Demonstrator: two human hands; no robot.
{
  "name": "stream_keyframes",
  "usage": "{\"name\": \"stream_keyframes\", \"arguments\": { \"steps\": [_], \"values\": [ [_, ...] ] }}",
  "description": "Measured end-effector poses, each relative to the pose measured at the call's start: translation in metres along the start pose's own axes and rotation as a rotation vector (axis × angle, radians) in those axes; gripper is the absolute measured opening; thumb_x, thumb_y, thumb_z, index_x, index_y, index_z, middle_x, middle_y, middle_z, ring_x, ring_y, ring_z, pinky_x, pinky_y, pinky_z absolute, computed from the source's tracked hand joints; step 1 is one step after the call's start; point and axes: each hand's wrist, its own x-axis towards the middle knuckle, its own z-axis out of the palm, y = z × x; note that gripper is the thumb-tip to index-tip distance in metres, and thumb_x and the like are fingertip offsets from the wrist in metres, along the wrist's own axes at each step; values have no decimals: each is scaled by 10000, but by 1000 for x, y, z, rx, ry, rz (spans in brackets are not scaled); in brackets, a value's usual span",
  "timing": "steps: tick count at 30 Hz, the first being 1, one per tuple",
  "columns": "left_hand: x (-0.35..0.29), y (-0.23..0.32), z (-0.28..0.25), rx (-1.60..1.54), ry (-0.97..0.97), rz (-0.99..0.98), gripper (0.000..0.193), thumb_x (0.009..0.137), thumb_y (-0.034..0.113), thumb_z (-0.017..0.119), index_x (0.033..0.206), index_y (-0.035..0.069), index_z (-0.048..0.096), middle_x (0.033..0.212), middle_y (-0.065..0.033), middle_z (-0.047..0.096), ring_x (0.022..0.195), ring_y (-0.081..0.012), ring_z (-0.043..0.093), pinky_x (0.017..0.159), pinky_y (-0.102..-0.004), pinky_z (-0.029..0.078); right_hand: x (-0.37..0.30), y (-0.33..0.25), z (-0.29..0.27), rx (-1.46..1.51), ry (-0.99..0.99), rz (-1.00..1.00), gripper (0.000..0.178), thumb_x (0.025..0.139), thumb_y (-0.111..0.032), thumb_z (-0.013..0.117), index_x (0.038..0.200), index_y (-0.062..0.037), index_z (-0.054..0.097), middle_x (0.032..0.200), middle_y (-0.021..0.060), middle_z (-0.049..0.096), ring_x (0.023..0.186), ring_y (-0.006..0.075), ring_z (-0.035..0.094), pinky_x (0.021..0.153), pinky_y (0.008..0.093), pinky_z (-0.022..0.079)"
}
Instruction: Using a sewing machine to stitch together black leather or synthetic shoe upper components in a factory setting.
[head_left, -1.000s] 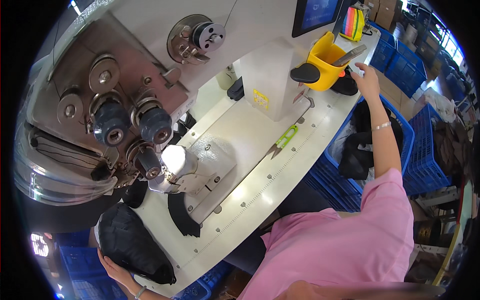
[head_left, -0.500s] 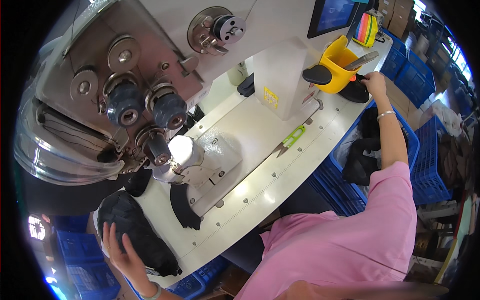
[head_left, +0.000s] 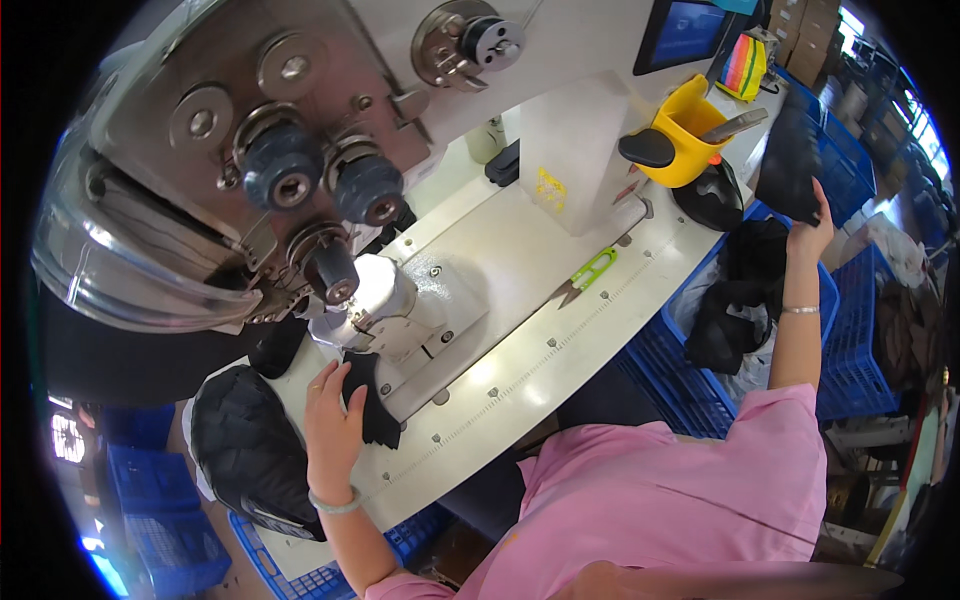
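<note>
My right hand (head_left: pixel 811 238) is raised at the right, fingers closed on the lower edge of a dark, flat piece of black fabric (head_left: pixel 788 165). My left hand (head_left: pixel 333 425) hovers or rests over the near left of the machine table, fingers apart. Right by its fingertips lies a black fabric strip (head_left: pixel 376 405), partly under the sewing head; whether they touch I cannot tell. A bulky black quilted bundle (head_left: pixel 245 450) sits just left of that hand. The sewing machine (head_left: pixel 330 150) with its round tension dials takes up the upper left, its lamp lit over the needle area.
Green-handled thread snips (head_left: pixel 588 278) lie on the white table (head_left: pixel 520 375). Beyond them stand a yellow holder (head_left: pixel 685 130) with a tool in it and a black round base (head_left: pixel 710 196). Blue crates (head_left: pixel 690 375) holding black fabric and plastic stand at the right, beside the table.
My right hand has lifted from beside the black base, moving right with a black fabric piece. My left hand has left the black bundle and come right to the fabric strip.
</note>
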Motion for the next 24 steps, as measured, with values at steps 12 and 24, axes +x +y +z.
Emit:
{"name": "stream_keyframes", "arguments": {
  "steps": [12,24],
  "values": [
    [13,-3,57,-190,280,-97,454,824,69,654,1254,-30,551,1122,-256,636,1014,-398,628,889,-425,493,-196,-59,168,-668,-1326,-453,388,614,35,588,951,-103,722,888,25,613,841,227,611,730,348,497],
    [0,3,16,-928,409,-206,428,911,-48,540,1336,-50,495,1269,-160,592,1131,-209,606,970,-293,455,-252,-60,290,-377,-1670,-910,397,786,-114,596,1165,-202,680,1159,30,628,1014,205,620,814,341,546]
  ]
}}
